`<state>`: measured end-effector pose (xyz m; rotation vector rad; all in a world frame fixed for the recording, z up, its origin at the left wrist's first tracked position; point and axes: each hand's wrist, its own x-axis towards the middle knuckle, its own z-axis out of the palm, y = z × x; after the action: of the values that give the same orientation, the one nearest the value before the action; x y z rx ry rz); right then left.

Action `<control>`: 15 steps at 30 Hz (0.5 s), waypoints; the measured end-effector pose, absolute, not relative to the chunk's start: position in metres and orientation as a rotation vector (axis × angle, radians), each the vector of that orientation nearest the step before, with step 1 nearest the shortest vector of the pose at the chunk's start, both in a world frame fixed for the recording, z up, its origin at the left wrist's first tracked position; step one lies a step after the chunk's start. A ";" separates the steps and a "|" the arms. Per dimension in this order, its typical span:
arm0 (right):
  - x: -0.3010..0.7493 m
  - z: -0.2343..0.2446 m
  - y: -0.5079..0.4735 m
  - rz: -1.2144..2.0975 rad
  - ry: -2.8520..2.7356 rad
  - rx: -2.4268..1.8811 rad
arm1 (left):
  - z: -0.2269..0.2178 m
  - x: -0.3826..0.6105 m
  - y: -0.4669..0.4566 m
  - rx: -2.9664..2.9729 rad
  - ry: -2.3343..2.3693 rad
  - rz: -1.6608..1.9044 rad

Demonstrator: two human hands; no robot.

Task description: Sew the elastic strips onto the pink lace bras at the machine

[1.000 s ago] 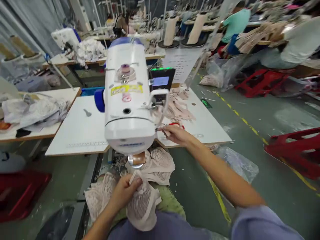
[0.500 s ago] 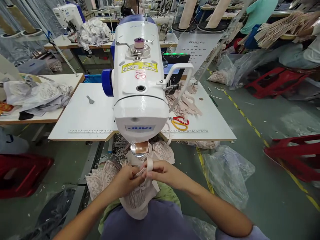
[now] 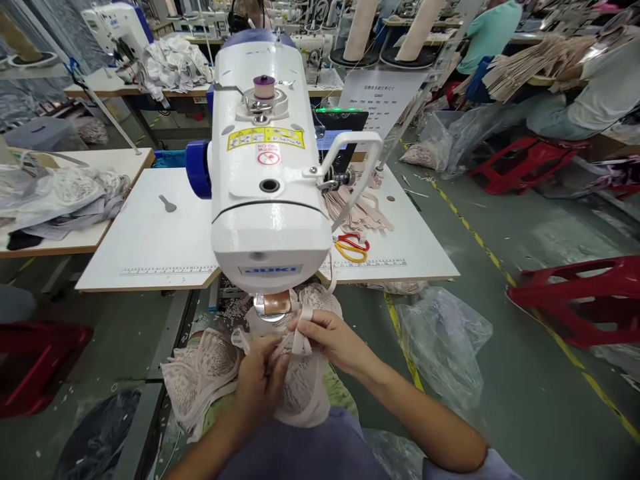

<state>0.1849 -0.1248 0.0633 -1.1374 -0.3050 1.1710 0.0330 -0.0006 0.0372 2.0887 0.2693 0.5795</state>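
Note:
A pale pink lace bra (image 3: 303, 393) hangs over my lap, just in front of a white sewing machine (image 3: 270, 220). My right hand (image 3: 325, 337) pinches a light strap (image 3: 301, 343) between thumb and fingers, below the machine's needle area. Close by on the left, my left hand (image 3: 263, 380) is closed on the bra's edge; its fingertips partly hide what they grip. More lace cups (image 3: 203, 373) lie to the left of my left hand, and another lace cup (image 3: 323, 300) rests beside the machine head.
Scissors (image 3: 351, 247) with red and yellow handles lie on the white tabletop (image 3: 155, 243), near a pile of pink straps (image 3: 357, 210). Red stools (image 3: 580, 300) and a clear plastic bag (image 3: 443, 347) stand at right. A person in a teal top (image 3: 493, 37) sits farther back.
My left hand has turned and dropped slightly, with the bra's edge in it. My right hand has moved a little to the right with the strap. The whole view has shifted slightly.

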 end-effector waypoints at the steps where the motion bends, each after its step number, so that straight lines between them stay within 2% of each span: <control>1: 0.190 0.065 -0.125 1.175 -0.307 -1.133 | 0.039 0.035 0.004 2.180 0.146 0.661; 4: 0.210 0.069 -0.122 1.143 -0.337 -1.138 | 0.056 0.043 0.025 2.405 -0.138 0.715; 10: 0.242 0.067 -0.096 0.951 -0.550 -1.377 | 0.085 0.058 0.048 2.299 0.368 0.304; 15: 0.250 0.076 -0.072 0.543 -0.734 -1.699 | 0.088 0.064 0.047 2.255 0.423 0.229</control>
<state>0.2499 -0.0717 0.0761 -1.6992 -0.7336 0.5434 0.0643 0.0475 0.0882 2.2554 0.4228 0.2293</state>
